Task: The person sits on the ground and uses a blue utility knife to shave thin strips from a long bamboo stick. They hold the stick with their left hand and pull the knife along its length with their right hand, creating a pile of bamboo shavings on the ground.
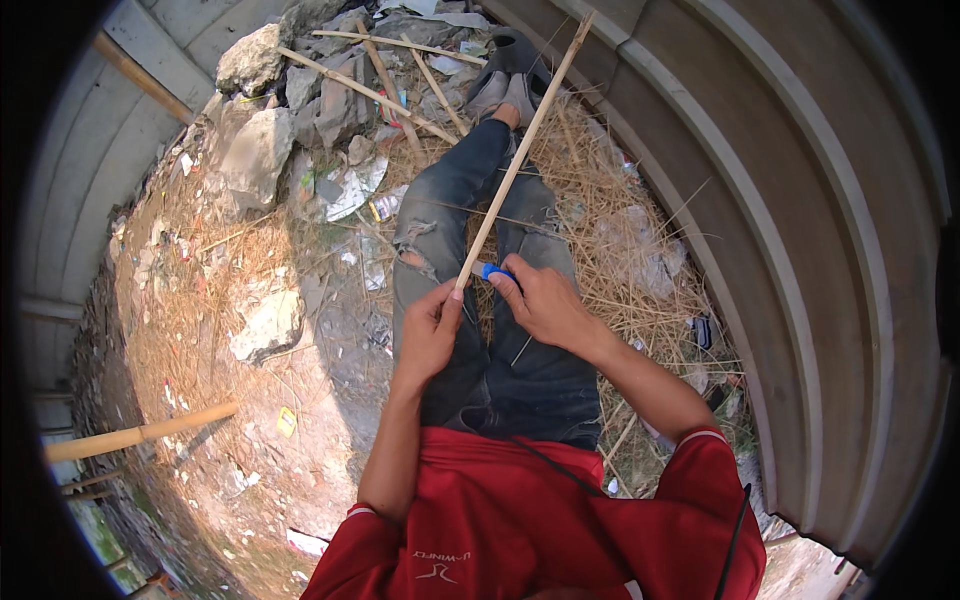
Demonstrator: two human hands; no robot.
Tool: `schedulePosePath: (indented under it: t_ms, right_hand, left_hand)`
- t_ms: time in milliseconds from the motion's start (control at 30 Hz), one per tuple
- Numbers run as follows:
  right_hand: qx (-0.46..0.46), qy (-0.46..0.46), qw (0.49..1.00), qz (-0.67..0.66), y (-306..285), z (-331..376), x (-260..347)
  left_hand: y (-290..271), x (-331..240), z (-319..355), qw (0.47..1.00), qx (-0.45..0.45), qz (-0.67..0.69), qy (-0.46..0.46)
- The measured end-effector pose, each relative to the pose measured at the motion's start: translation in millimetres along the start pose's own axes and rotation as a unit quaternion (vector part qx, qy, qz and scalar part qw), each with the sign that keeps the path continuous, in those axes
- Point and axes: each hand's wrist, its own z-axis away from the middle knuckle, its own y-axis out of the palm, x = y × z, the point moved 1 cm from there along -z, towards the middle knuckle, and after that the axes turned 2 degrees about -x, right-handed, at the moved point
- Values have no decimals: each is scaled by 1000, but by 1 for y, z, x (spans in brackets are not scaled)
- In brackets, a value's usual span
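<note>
The long strip (520,170) was pale straw-yellow; the knife (491,271) was bright blue at the handle and grey at the blade (477,269). The shirt (520,520) was deep red with a white emblem (437,573) and white-edged sleeves; the trousers (450,200) were faded blue-black. The straw (635,330) was golden tan, the ribbed wall (740,200) brown-grey with lighter stripes.
</note>
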Motion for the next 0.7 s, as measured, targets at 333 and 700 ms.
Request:
schedulePosePath:
  t_ms: [333,700]
  right_hand:
    - [-54,5,992,116,-13,-44,-21]
    - [-202,132,964,116,-79,-91,-101]
  left_hand:
    - [-6,0,9,991,-26,-125,49]
    - [-34,15,48,994,59,-76,-44]
